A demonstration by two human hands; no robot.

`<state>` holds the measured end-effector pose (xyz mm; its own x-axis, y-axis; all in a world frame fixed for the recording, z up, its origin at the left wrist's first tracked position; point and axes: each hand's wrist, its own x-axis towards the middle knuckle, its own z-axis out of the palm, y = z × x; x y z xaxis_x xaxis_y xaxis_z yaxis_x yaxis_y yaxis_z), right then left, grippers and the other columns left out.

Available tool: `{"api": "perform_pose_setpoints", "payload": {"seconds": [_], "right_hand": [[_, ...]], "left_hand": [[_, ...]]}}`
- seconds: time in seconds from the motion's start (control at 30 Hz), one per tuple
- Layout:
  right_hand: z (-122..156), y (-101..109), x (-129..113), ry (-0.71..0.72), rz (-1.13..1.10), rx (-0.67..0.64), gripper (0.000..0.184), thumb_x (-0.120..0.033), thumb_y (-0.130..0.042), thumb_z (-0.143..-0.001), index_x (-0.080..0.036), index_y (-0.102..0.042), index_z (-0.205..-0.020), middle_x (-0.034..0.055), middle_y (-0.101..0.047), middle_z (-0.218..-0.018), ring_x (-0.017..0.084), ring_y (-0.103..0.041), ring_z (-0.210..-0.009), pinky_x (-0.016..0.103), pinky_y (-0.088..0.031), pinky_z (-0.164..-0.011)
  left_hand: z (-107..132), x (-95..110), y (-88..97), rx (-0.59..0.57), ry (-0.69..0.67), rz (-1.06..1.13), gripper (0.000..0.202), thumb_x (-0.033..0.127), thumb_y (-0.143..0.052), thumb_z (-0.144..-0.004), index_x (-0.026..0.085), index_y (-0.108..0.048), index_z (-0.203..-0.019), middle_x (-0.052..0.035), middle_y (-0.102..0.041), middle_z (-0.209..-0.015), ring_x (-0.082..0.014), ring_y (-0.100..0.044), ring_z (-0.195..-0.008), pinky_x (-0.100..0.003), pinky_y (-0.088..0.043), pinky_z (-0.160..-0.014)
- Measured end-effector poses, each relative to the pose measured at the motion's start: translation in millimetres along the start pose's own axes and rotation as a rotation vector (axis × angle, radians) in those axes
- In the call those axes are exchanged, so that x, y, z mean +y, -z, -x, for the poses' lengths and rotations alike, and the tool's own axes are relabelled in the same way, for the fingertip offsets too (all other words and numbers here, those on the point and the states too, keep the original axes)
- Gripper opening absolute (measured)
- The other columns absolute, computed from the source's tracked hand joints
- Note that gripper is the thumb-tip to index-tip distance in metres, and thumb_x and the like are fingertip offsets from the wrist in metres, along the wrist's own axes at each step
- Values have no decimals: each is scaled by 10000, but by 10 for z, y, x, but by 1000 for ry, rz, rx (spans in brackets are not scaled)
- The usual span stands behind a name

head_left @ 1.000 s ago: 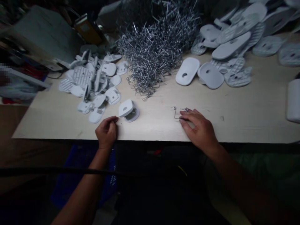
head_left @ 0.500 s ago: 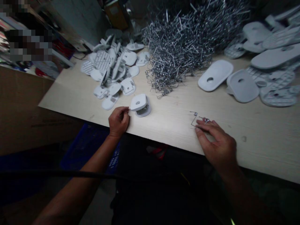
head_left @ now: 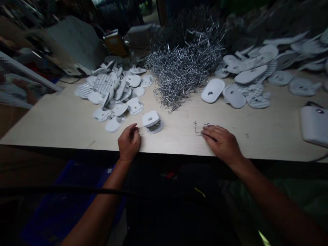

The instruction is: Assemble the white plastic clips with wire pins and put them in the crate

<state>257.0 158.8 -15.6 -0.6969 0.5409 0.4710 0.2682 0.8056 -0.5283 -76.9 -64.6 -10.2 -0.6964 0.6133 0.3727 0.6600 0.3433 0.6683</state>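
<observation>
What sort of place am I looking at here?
Likely a small workshop: a heap of bent metal wires lies on a pale table, with one pile of white plastic pieces to its left and another to its right.

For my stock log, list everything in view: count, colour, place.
Wooden table: one, beige, centre
Metal wire springs: uncountable, silver, back centre
Oval plastic plates: many, white, left and right
Plastic plate pair: one, white, front centre
Bent metal spring: one, silver, front right
Boxy object: one, white, right edge
Boxy housing: one, grey, back left
Small box: one, yellow, back left
Plastic basket: one, blue, below table
Background: too dim
Left hand: one, bare, beside pair
Right hand: one, bare, at spring
</observation>
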Motion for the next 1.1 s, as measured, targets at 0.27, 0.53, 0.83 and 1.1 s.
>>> {"api": "perform_pose_setpoints", "payload": {"seconds": [0.27,0.53,0.83,1.1], "right_hand": [[-132,-15,-251,25,52,-114,274,-265,-584,-1018,-253,-789,-1199,66,-761,-1245,284,-712,-1156,513,-578,-1031],[-314,48,-286,-393,26,-40,462,-530,-733,-893,-156,-818,-1149,111,-797,-945,252,-707,-751,409,-585,-758],[-544,-323,-471,-499,-230,-103,327,-477,-724,-867,-168,-824,-909,80,-764,-804,217,-670,-691,334,-510,-653],[-483,-592,-1135,-664,-717,-78,381,-495,-853,-790,-145,-797,-930,57,-732,-718,185,-670,-607,278,-548,-548]], "left_hand": [[359,184,36,28,158,317,489,272,-651,-929,208,-616,-1413,-122,-731,-1241,-268,-708,-1165,-386,-598,-969],[638,723,174,-236,150,255,283,322,-666,-961,218,-745,-1211,-71,-778,-1170,-230,-724,-1044,-367,-584,-906],[383,1136,-196,-629,75,170,361,467,-734,-933,202,-780,-1173,-52,-782,-943,-214,-700,-819,-314,-506,-713],[566,1016,-105,-506,238,497,241,390,-668,-981,177,-778,-959,-9,-747,-779,-133,-658,-602,-229,-465,-581]]}}
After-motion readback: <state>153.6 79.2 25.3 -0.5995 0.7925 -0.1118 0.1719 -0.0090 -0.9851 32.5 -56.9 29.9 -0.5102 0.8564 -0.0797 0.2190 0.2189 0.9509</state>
